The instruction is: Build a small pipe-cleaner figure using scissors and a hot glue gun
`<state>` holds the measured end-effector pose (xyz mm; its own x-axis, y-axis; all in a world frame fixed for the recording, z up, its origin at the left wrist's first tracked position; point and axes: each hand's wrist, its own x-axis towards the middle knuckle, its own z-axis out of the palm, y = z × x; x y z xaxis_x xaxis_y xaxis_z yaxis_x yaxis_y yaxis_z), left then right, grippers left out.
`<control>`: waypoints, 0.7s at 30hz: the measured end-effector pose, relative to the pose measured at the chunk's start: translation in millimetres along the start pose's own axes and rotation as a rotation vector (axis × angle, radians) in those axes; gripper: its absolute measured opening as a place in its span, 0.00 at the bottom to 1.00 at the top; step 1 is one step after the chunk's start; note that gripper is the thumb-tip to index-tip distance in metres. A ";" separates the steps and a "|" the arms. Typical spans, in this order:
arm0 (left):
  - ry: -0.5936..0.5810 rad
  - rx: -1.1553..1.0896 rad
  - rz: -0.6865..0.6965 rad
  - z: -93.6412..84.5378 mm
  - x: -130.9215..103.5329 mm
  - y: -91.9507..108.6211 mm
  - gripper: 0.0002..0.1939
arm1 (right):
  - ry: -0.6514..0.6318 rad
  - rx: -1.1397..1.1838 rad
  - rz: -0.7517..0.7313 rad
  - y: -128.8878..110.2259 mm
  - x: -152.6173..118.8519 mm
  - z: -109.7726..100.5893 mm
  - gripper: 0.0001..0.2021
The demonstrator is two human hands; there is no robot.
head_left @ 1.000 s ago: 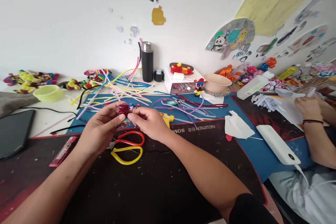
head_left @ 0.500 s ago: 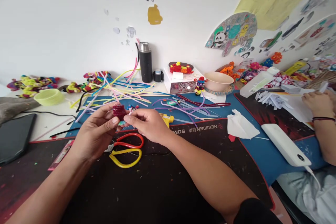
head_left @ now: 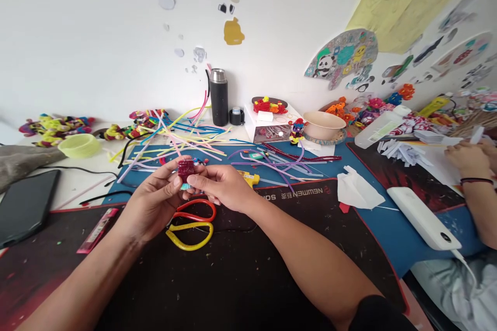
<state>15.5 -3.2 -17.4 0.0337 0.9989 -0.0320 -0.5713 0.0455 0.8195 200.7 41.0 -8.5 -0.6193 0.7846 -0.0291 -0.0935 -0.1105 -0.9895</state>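
Observation:
A dark red coiled pipe-cleaner piece (head_left: 186,168) with a turquoise bit at its lower end is held up over the mat. My left hand (head_left: 155,199) grips it from the left, thumb pressed on its lower front. From the other side my right hand (head_left: 223,186) pinches at its lower right edge, fingers closed; most of its fingertips are hidden behind the piece. Just below the hands lie scissors with one red and one yellow handle (head_left: 194,248), their blades mostly hidden. A yellow glue gun (head_left: 252,179) rests behind my right wrist.
Loose pipe cleaners (head_left: 186,139) spread across the back. A black thermos (head_left: 219,101) stands by the wall near a small pipe-cleaner figure (head_left: 297,132) and a beige bowl (head_left: 324,124). A phone (head_left: 29,204) lies left; a white power bank (head_left: 423,220) lies right, near another person's arm (head_left: 476,186).
The view has shifted slightly, so everything sits a little lower and further right. The dark red piece has turned between my hands, and my right fingers have closed in on its lower edge.

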 end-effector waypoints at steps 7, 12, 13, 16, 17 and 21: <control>-0.015 0.016 -0.003 1.1 -2.0 -0.3 0.22 | -0.032 0.063 0.008 0.9 -0.7 -1.9 0.22; 0.009 -0.008 -0.010 -0.1 -3.7 -1.5 0.21 | -0.074 0.152 0.007 2.7 0.9 -1.6 0.24; 0.011 -0.010 -0.014 0.1 -4.0 -1.4 0.22 | -0.082 0.166 0.008 2.4 1.0 -1.3 0.24; 0.005 -0.006 -0.023 1.2 -5.0 -0.8 0.24 | -0.075 0.204 0.015 1.3 1.2 0.1 0.25; 0.003 -0.005 -0.021 1.5 -5.3 -0.8 0.24 | -0.070 0.219 0.018 0.9 1.3 0.5 0.26; -0.003 0.003 0.001 1.9 -6.0 -1.3 0.22 | -0.083 0.265 0.029 -0.5 1.1 2.0 0.27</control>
<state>17.6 -9.3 -17.2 0.0353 0.9989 -0.0296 -0.5691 0.0445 0.8211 198.5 40.8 -7.7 -0.6853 0.7274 -0.0342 -0.2689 -0.2964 -0.9164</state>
